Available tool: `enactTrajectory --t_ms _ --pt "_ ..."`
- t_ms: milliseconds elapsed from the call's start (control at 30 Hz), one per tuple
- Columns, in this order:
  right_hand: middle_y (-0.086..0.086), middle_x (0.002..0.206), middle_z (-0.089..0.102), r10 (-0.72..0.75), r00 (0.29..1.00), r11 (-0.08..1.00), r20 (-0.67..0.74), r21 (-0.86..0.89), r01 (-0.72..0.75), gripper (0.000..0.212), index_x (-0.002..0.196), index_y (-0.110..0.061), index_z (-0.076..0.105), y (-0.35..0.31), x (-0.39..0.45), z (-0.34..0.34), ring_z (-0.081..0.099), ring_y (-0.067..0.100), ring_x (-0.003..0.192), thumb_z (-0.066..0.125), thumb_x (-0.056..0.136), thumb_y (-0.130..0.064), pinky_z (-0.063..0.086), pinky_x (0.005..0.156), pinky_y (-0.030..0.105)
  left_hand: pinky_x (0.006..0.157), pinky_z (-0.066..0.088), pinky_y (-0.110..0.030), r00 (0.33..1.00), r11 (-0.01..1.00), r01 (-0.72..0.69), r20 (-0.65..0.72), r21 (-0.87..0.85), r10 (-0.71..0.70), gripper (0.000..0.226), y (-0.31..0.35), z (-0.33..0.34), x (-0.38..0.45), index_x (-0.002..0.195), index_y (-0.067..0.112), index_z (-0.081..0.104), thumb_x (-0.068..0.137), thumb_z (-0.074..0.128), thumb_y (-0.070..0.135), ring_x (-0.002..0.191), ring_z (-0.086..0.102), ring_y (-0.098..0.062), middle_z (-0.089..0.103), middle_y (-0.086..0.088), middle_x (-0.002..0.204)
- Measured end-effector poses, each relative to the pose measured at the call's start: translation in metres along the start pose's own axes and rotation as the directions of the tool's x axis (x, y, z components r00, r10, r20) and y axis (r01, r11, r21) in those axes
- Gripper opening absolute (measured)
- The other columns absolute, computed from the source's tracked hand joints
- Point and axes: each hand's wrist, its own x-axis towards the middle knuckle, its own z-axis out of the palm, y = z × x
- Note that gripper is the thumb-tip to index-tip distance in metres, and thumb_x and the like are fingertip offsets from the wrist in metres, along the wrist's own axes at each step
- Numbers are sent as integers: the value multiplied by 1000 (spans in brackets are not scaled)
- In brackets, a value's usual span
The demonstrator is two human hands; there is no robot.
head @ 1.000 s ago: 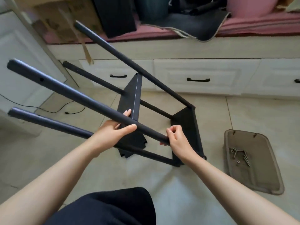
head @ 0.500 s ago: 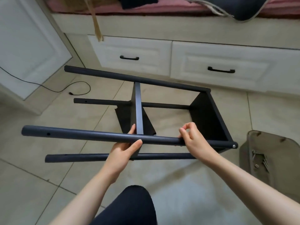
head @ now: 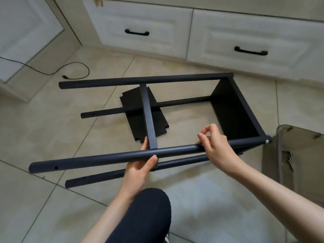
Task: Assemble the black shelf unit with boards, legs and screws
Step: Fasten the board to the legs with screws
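The black shelf unit lies on its side on the tiled floor. Several round black legs run left to right; the near upper leg (head: 98, 159) is the one I hold. My left hand (head: 140, 165) grips it from below, just under the middle board (head: 148, 118), which stands on edge. My right hand (head: 214, 143) rests on the same leg further right, its thumb and forefinger pinched together above it. The end board (head: 235, 109) closes the right side, with a silver screw head (head: 267, 141) in the leg's end. A loose black board (head: 138, 109) lies on the floor beneath.
A brown tray (head: 298, 155) with screws sits on the floor at the right. White drawers with black handles (head: 250, 50) line the back. A black cable (head: 70, 69) trails across the floor at the left. My knee in dark trousers (head: 149, 207) is at bottom centre.
The frame swung down from a steep upward tilt to lie level on its side. My view dropped toward the floor. Both hands stayed on the near upper leg.
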Motion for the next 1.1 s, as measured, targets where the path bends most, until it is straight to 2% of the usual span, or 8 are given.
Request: enactTrajectory --t_ms 333,433,567,667,767,867,1000,1100 --pt "3 82 69 -39 995 999 -88 7 40 8 96 -26 42 5 -3 16 57 35 105 46 103 -30 46 92 51 80 47 -4 998 994 60 -20 -96 -62 63 -16 -5 -4 132 53 43 77 69 35 110 59 16 58 20 131" --pt "5 86 69 -25 994 999 -105 -26 23 10 104 -21 43 11 -6 29 54 31 105 43 103 -30 34 82 34 77 49 -5 982 976 128 -113 -176 -149 57 -30 -4 -12 129 41 54 77 72 28 104 65 10 74 20 111" --pt "4 85 69 -20 986 997 -166 -83 6 9 106 -19 40 17 -6 41 53 31 103 42 104 -28 24 76 29 71 48 -3 958 965 216 -159 -150 -239 27 -32 -4 -18 111 36 62 91 70 19 93 67 12 74 29 95" --pt "1 79 69 -34 983 994 -181 -108 14 8 104 -20 40 19 -3 40 54 33 101 43 104 -28 22 75 29 69 48 -8 944 966 259 -212 12 -251 6 -18 -6 -22 88 34 70 88 75 31 82 68 12 75 26 83" --pt "-2 77 69 -36 987 993 -159 -114 18 9 104 -20 40 19 -4 39 55 33 101 43 103 -29 26 78 31 67 52 -24 919 902 294 -353 315 -176 30 -7 -6 -31 66 30 73 80 75 57 69 70 -1 73 17 68" --pt "-2 76 69 -42 988 992 -146 -124 24 10 105 -20 40 20 -5 39 54 33 102 42 103 -30 23 77 30 52 42 -27 892 604 325 -448 728 60 58 6 -8 -33 51 24 61 72 65 78 55 59 -11 60 8 48" --pt "-3 78 68 -51 986 988 -160 -154 26 11 106 -18 40 18 -5 39 52 32 102 42 104 -29 21 76 28 56 27 -27 869 424 159 -330 892 368 50 24 -9 -26 68 25 50 68 74 69 61 47 -16 53 10 63" --pt "-2 78 68 -36 987 988 -158 -156 11 12 106 -18 40 17 -4 39 51 31 103 41 104 -30 25 79 32 87 33 -36 922 397 46 -191 917 336 68 29 -17 -13 121 28 57 67 81 62 104 51 -25 57 2 108"
